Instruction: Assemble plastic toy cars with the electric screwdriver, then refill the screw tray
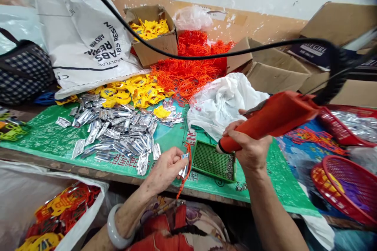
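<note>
Between the thumb and fingers of my left hand [166, 166] are a small shiny metal plate [183, 164] and a thin orange plastic piece [187, 172], held together above the table's front edge. My right hand [250, 147] is wrapped round an orange-red power screwdriver [265, 123] with a black and white nose. Its tip points down over a green gridded tray [213, 160] that holds small screws at its right end. Left of my left hand lies a heap of silver metal plates [118, 129], partly overlapping yellow plastic pieces [138, 90].
Orange plastic parts [191, 62] are piled at the back beside a cardboard box [156, 43] of yellow pieces. A white plastic bag [226, 102] lies behind the tray. Red baskets [347, 188] stand at right. A black cable [188, 57] arches across the view. An open sack [88, 219] of parts sits front left.
</note>
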`<state>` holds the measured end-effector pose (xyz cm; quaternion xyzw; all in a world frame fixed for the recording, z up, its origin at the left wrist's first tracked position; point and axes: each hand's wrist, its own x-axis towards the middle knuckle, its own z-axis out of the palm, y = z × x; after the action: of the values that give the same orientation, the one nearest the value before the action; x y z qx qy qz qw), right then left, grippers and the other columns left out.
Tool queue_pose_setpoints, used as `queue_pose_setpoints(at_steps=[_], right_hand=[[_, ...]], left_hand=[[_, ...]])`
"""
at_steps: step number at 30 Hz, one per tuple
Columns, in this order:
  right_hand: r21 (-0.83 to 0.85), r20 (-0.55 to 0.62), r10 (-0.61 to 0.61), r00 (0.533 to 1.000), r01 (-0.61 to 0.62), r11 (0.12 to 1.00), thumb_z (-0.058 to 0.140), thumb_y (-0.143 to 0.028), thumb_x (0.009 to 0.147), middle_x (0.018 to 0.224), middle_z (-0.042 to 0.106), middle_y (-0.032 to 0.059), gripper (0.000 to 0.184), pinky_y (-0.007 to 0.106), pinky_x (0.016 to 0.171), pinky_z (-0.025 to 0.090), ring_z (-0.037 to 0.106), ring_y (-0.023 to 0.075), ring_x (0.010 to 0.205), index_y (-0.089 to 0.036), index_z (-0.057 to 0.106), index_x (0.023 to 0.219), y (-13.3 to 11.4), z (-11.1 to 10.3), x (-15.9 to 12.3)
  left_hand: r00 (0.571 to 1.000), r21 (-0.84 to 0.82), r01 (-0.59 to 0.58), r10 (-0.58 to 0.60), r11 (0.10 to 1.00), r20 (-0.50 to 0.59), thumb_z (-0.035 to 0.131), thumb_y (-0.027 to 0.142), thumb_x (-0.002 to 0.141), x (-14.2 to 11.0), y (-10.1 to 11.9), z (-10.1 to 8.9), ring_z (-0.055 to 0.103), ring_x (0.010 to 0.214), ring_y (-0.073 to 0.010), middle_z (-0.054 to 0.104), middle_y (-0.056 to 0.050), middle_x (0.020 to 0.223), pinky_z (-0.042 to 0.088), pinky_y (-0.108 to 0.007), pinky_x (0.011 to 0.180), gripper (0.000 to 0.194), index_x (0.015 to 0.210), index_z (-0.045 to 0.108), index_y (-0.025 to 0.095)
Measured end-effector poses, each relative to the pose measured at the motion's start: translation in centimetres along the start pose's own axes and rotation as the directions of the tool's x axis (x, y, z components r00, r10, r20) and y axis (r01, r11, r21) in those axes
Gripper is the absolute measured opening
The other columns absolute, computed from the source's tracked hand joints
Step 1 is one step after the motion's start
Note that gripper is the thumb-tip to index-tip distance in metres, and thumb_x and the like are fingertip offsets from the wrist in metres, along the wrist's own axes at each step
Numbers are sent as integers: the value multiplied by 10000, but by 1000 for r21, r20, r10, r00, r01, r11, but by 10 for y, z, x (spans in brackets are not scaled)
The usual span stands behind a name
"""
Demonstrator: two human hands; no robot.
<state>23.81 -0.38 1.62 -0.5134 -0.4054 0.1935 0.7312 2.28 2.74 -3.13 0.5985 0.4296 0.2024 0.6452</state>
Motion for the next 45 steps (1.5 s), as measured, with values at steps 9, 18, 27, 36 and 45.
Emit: queue_pose_setpoints(at_steps=[9,18,27,36,45], right_hand=[[318,254,79,964,-160,934,698,-143,688,657,628,-25,479,363,614,497,579,176,601,-274,614,1141,-55,28,-21],[355,374,134,918,-274,894,786,-247,694,703,640,-37,528,348,642,507,578,168,633,-307,581,1177,-52,46,-42],[285,387,141,911,-263,922,780,-267,690,700,632,-42,547,366,667,516,572,175,626,-298,544,1182,-42,47,-44],[265,406,118,906,-240,934,757,-254,699,701,619,-40,510,372,671,522,584,174,636,-295,552,1164,-37,46,-45],[182,442,68,894,-164,970,718,-272,724,691,592,-24,332,376,650,551,607,191,654,-286,596,1033,-33,46,-50]], left_hand=[[1000,-76,6,-7,997,-19,642,402,766,-3,8,6,423,509,-103,468,73,577,359,-216,471,236,756,523,198],[1000,-93,-20,22,996,16,657,391,732,-1,4,4,369,497,-92,444,86,539,249,-220,471,242,743,521,190],[1000,-129,5,-5,992,7,678,453,697,-3,10,7,352,500,-93,429,92,535,231,-229,483,311,740,517,191],[999,-122,15,-20,992,-40,661,371,662,-1,10,9,348,506,-97,425,87,530,231,-232,490,234,696,507,198],[999,-206,-15,7,978,-38,626,360,698,3,-2,13,424,531,-114,499,58,578,300,-242,516,198,711,505,204]])
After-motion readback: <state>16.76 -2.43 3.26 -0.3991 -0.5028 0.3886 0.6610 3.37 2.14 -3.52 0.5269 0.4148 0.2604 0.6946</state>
